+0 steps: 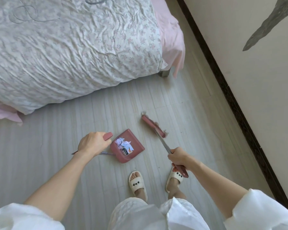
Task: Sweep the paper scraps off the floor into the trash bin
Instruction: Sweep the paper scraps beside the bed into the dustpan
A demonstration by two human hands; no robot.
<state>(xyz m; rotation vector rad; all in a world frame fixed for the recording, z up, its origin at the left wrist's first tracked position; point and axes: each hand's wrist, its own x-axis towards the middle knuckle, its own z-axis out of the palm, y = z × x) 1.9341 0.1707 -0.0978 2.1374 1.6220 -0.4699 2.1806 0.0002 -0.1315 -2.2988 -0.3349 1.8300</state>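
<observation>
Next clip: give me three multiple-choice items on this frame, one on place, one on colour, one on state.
1. Where are the paper scraps?
A. in the dustpan
B. on the bed
C. under the broom head

2. What colour is the dustpan?
A. blue
B. dusty pink
C. black

3. What is the right hand doing?
A. hanging idle
B. gripping the broom handle
C. resting on the bed

Answers: 1 A, the scraps lie piled inside the pan; 2 B, it matches the broom head; 3 B, fingers wrap the broom handle.

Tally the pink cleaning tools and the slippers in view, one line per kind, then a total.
Pink dustpan: 1
Pink broom: 1
White slippers: 2
Total: 4
</observation>
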